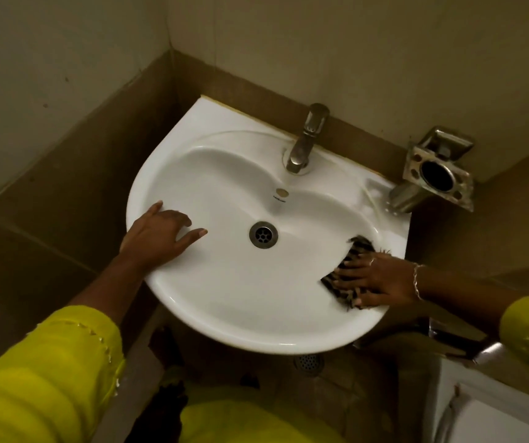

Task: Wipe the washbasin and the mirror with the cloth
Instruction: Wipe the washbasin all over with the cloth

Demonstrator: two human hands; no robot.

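Right of the drain (pixel 263 235), the dark striped cloth (pixel 354 251) lies on the inner slope and rim of the white washbasin (pixel 224 292). It is pinned flat beneath the right hand (pixel 376 279). That hand's fingers (pixel 344 272) are straight and spread, pointing toward the drain and pressing down on the cloth rather than curling round it. One end of the cloth pokes out past the fingers on the side farther from the person, and frayed threads show past the fingertips and under the thumb on the near side. A ring (pixel 371 261) sits on one finger and a bracelet (pixel 417 281) circles the wrist. Left of the drain, the left hand (pixel 157 238) rests on the basin's rim with its fingers loosely spread over the edge, gripping nothing. Beyond the drain, a metal tap (pixel 304 145) stands at the back of the basin. Farther right of it, a metal holder (pixel 439 175) juts from the wall. Yellow sleeves (pixel 49 378) cover both arms.
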